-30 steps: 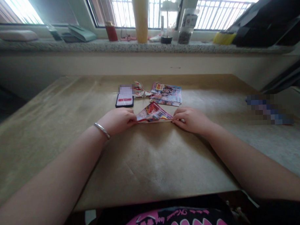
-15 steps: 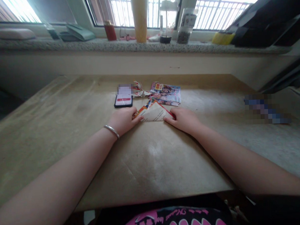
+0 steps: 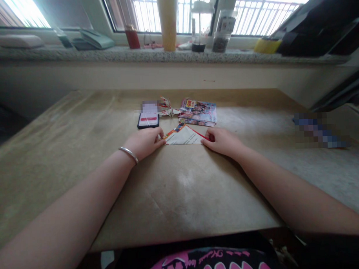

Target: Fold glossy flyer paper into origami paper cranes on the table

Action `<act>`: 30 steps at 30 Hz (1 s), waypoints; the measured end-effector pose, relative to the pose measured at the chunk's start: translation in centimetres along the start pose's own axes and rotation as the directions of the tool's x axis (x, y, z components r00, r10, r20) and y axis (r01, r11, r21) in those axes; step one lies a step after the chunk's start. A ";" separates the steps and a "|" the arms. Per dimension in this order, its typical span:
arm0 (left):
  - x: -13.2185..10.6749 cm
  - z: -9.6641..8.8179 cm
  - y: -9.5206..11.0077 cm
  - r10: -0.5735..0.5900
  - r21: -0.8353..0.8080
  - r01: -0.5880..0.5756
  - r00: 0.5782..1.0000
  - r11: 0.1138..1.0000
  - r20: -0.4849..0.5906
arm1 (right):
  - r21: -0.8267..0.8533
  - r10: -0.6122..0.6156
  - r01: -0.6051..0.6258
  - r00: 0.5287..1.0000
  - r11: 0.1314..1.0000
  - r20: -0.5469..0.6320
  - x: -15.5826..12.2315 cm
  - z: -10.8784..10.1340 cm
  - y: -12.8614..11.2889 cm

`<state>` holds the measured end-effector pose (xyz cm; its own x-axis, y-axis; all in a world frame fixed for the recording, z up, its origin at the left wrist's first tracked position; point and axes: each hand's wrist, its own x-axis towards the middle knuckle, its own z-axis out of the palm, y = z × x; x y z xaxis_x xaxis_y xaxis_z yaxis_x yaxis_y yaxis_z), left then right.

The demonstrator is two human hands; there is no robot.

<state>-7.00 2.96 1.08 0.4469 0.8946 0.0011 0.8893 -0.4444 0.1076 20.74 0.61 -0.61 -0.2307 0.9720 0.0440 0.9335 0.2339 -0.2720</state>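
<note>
A sheet of printed paper [image 3: 184,136], folded into a triangle, lies on the table with its point away from me. Its face is pale with small print; orange and red show along the slanting edges. My left hand [image 3: 146,142], with a silver bangle at the wrist, pinches the left corner. At the right corner, my right hand [image 3: 222,141] grips the paper between thumb and curled fingers. Just beyond the paper is a stack of colourful leaflets [image 3: 199,111]. A folded paper piece [image 3: 168,110] with pointed ends sits left of the stack.
A phone [image 3: 148,119] with a lit, partly blurred screen lies beyond my left hand. Far right on the table [image 3: 182,201] is a blurred bluish item [image 3: 319,131]. The stone windowsill [image 3: 106,54] behind holds bottles, a red jar [image 3: 132,37] and a yellow object [image 3: 267,45].
My hands have moved slightly apart, the left one to the left and the right one to the right. The folded paper now lies flatter and shows more of its pale face.
</note>
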 end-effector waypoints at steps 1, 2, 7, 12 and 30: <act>0.0 -0.1 -0.3 0.024 -0.006 -0.024 1.000 1.000 0.011 | 0.023 -0.012 0.012 1.000 1.000 0.006 0.0 0.0 0.2; -0.1 -0.2 -0.6 0.044 -0.013 -0.043 0.999 0.999 0.021 | 0.046 -0.023 0.023 1.000 0.999 0.008 0.0 0.0 0.5; -0.2 -0.7 -1.3 0.095 -0.095 -0.088 0.993 0.992 0.071 | 0.111 -0.050 0.050 0.999 0.993 -0.008 -0.2 0.1 1.2; -0.3 -0.6 -1.6 0.112 -0.177 -0.099 0.992 0.979 0.065 | 0.158 -0.092 0.098 0.995 0.983 -0.043 -0.6 0.1 1.5; 0.0 -0.1 -2.3 0.389 -0.036 -0.404 0.897 0.914 -0.210 | 0.213 -0.478 0.519 0.851 0.828 -0.217 -0.8 0.0 1.8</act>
<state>-9.05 3.96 0.90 0.7263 0.6397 0.2516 0.6286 -0.7662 0.1333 22.66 0.26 -1.11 -0.5831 0.7200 0.3763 0.5941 0.6938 -0.4070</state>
